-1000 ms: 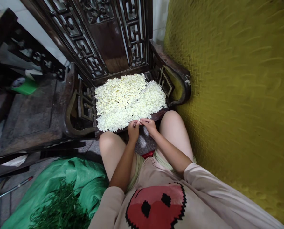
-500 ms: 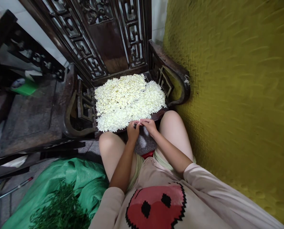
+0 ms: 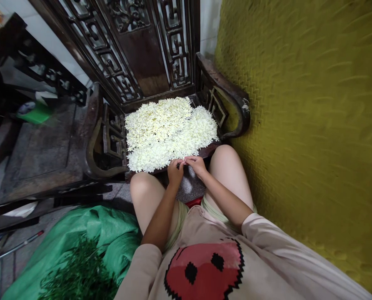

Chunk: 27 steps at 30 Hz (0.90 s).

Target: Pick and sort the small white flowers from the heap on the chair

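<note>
Person seated facing dark carved chair [image 3: 145, 54]. White flowers [image 3: 173, 129] lie loose over its seat: creamier patch toward backrest, whiter patch along front and right. Left hand [image 3: 175, 171] and right hand [image 3: 196, 165] meet at flowers' front edge, fingertips pressed together; small pale bit [image 3: 183, 158] seems pinched between, too tiny to identify. Progress, my judgement: plenty left, flowers all loose; no finished piece visible, so amount done cannot be told. Green sack [image 3: 106, 223], leafy greens [image 3: 79, 271] near left leg.

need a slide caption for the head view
Left hand and right hand, close together by white blossoms spread on a carved wooden chair.
</note>
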Each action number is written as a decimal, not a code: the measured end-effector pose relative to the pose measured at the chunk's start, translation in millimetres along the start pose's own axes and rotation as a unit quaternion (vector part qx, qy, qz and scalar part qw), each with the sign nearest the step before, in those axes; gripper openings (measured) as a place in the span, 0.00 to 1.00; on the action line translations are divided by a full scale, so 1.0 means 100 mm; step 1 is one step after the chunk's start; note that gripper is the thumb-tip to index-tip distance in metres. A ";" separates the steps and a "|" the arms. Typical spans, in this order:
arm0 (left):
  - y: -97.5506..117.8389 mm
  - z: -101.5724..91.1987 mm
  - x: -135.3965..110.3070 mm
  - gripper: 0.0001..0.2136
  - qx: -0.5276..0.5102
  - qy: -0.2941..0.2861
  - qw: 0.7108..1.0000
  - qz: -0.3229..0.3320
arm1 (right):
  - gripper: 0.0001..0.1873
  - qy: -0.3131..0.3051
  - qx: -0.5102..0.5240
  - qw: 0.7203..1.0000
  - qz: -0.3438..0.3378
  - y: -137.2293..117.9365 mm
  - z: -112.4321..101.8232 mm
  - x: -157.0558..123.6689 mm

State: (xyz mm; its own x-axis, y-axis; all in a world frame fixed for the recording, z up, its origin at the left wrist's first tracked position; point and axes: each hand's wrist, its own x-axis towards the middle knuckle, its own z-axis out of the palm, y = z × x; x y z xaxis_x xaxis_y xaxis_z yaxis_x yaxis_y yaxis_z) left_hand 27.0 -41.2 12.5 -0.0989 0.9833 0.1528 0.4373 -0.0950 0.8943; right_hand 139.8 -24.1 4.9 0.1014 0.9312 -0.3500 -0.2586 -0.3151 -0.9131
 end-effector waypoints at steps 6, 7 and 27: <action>0.05 0.01 -0.04 0.05 0.009 -0.014 1.000 0.023 | 0.08 0.029 -0.027 0.999 -0.012 0.03 -0.01 0.02; 0.06 0.02 -0.04 0.05 0.010 -0.014 0.999 0.028 | 0.08 0.036 -0.029 0.999 -0.013 0.03 -0.01 0.02; 0.01 -0.01 0.06 0.09 -0.010 0.028 1.000 -0.010 | 0.16 -0.052 0.094 0.994 0.038 -0.05 0.02 0.03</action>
State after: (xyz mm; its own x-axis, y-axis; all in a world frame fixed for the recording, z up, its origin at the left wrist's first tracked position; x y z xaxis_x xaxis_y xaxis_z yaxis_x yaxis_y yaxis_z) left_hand 25.6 -35.7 14.3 -0.1571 0.9749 0.1576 0.4171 -0.0791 0.9054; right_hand 139.5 -19.2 8.9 -0.0220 0.9228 -0.3847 -0.4372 -0.3549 -0.8264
